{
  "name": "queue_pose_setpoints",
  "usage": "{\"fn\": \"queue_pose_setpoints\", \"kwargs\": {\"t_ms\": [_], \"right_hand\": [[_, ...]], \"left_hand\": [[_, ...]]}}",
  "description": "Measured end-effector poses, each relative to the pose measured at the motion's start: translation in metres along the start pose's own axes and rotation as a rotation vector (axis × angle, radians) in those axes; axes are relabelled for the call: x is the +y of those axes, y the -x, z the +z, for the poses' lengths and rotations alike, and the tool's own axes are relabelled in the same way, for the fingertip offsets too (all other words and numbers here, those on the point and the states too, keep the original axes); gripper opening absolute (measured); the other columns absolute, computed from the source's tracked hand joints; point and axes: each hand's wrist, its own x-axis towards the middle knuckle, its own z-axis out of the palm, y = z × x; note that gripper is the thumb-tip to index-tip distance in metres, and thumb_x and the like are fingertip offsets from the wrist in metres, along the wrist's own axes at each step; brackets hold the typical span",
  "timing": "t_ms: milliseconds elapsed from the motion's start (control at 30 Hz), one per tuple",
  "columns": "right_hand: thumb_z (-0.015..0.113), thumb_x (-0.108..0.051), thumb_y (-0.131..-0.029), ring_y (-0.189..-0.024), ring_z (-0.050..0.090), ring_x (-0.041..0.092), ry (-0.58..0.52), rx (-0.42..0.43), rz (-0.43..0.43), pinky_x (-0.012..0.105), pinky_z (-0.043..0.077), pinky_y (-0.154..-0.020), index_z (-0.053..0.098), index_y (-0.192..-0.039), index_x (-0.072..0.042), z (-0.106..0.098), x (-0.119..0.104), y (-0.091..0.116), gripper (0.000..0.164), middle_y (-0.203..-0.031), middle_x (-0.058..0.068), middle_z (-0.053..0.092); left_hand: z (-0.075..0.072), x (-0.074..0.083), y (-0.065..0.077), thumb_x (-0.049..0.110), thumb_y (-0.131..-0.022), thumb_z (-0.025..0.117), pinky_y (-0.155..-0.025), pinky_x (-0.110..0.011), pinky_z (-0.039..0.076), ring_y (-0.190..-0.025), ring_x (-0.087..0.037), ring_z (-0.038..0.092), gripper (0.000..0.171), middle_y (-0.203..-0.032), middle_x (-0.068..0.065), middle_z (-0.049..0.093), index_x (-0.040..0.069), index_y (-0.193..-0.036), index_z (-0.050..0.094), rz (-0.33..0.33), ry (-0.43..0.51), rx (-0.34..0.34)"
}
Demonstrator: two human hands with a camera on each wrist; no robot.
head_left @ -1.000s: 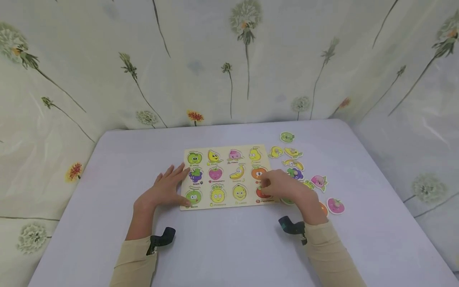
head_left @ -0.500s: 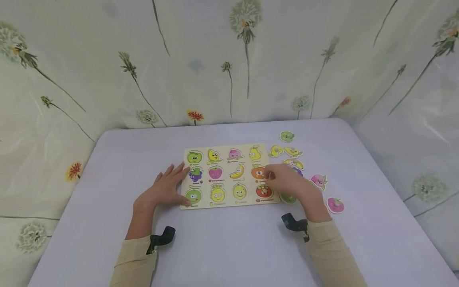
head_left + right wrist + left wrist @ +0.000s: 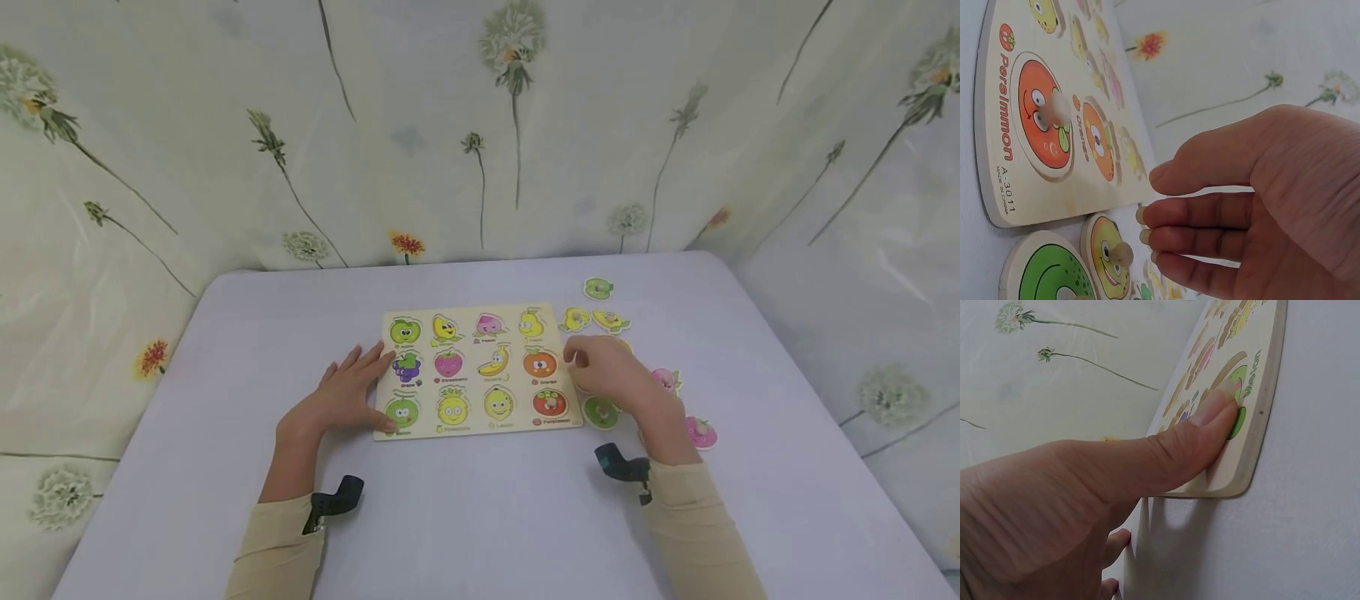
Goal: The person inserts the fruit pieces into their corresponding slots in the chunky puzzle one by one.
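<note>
I see a pale wooden fruit board [image 3: 428,400] lying flat, with three rows of four. The left hand [image 3: 341,402] rests on its melon corner. The red persimmon piece [image 3: 1035,128] sits in its spot, knob up. Just past the right edge, near the right hand [image 3: 617,375], lies a loose green piece [image 3: 601,412].

Puzzle board [image 3: 476,404] reading "Persimmon" [image 3: 1005,107], "Orange" [image 3: 1082,136], "A-3011" [image 3: 1007,189], "Melon" [image 3: 1252,374]
</note>
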Motion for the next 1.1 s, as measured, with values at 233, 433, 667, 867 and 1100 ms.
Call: {"fn": "queue_pose_setpoints", "kwargs": {"t_ms": [233, 433, 667, 867, 1100], "right_hand": [[0.058, -0.013, -0.088, -0.086, 0.055, 0.025, -0.014, 0.0, 0.022, 0.031, 0.045, -0.066, 0.066, -0.114, -0.01, -0.004, 0.006, 0.0, 0.027, -0.096, 0.01, 0.061], [0.057, -0.013, -0.091, -0.086, 0.056, 0.025, -0.002, 0.009, 0.036, 0.03, 0.047, -0.068, 0.066, -0.116, -0.01, -0.005, 0.012, -0.001, 0.027, -0.099, 0.011, 0.062], [0.057, -0.014, -0.092, -0.087, 0.056, 0.025, -0.001, 0.014, 0.048, 0.03, 0.047, -0.068, 0.065, -0.115, -0.009, -0.005, 0.018, -0.002, 0.025, -0.1, 0.012, 0.062], [0.058, -0.013, -0.092, -0.088, 0.056, 0.025, 0.01, 0.006, 0.047, 0.03, 0.047, -0.069, 0.066, -0.111, -0.008, -0.005, 0.021, -0.002, 0.022, -0.099, 0.012, 0.062], [0.06, -0.013, -0.092, -0.086, 0.056, 0.024, 0.009, -0.012, 0.038, 0.03, 0.047, -0.068, 0.07, -0.107, -0.008, -0.001, 0.023, -0.004, 0.019, -0.098, 0.012, 0.064]], "left_hand": [[0.0, 0.002, 0.001, 0.052, -0.066, 0.087, -0.121, -0.069, 0.004, -0.155, -0.041, 0.002, 0.117, -0.169, -0.006, 0.011, 0.019, -0.159, 0.025, -0.004, 0.007, -0.006], [0.0, 0.002, 0.0, 0.053, -0.066, 0.086, -0.121, -0.069, 0.004, -0.155, -0.041, 0.002, 0.117, -0.169, -0.006, 0.011, 0.02, -0.159, 0.024, -0.007, 0.002, -0.008], [0.0, 0.001, 0.0, 0.053, -0.066, 0.086, -0.121, -0.069, 0.004, -0.155, -0.041, 0.002, 0.117, -0.169, -0.006, 0.011, 0.02, -0.159, 0.025, -0.004, -0.001, -0.007], [0.0, 0.001, 0.0, 0.054, -0.066, 0.086, -0.121, -0.069, 0.004, -0.155, -0.041, 0.002, 0.117, -0.169, -0.005, 0.011, 0.021, -0.159, 0.024, -0.006, 0.001, -0.008], [-0.001, 0.002, 0.001, 0.053, -0.066, 0.087, -0.122, -0.068, 0.003, -0.156, -0.04, 0.001, 0.117, -0.169, -0.004, 0.011, 0.021, -0.159, 0.025, -0.015, 0.008, -0.006]]}}
